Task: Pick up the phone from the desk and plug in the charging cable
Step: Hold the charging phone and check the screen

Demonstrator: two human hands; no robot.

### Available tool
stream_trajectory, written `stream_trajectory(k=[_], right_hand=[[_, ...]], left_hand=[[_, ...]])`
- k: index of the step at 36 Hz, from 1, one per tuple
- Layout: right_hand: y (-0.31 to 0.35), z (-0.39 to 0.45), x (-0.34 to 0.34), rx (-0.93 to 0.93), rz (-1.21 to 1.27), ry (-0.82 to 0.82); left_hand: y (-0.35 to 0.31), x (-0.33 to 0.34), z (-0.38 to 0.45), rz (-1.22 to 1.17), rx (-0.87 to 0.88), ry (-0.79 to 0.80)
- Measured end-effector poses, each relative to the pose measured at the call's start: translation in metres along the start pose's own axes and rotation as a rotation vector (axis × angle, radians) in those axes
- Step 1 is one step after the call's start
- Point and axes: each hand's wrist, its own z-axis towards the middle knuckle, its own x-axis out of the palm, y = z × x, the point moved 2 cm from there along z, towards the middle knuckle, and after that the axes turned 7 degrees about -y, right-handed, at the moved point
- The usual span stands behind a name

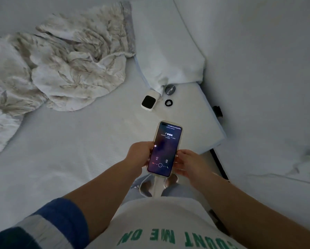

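Note:
The phone (pixel 165 150) in a pale case is held above the bed, its screen lit with an incoming call display. My left hand (pixel 139 155) grips its left edge, thumb resting on the screen side. My right hand (pixel 188 163) holds the lower right edge with the fingers curled around it. No charging cable is clearly seen; whether anything is plugged into the phone's bottom end is hidden.
On the sheet beyond the phone lie a small white cube device with a black face (pixel 149 102), a black ring (pixel 168 102) and a grey round disc (pixel 170 89). A white pillow (pixel 166 42) and a crumpled floral blanket (pixel 60 65) lie further back. The wall (pixel 267 69) stands on the right.

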Motion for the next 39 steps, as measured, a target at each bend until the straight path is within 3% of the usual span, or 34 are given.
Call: stream_trajectory(k=[9,20,30,39], right_hand=[[-0.009,0.033,-0.059,0.019,-0.015,0.037],[0.004,0.087,-0.115,0.028,-0.083,0.059],[-0.013,0.169,-0.105,0.122,-0.093,-0.001],[-0.030,0.262,-0.079,0.204,-0.048,-0.053]], left_hand=[[-0.011,0.064,0.002,0.117,0.015,-0.028],[-0.012,0.133,0.032,0.065,-0.042,-0.082],[0.007,0.167,0.112,0.298,-0.031,-0.010],[0.029,0.186,0.205,0.328,-0.074,0.027]])
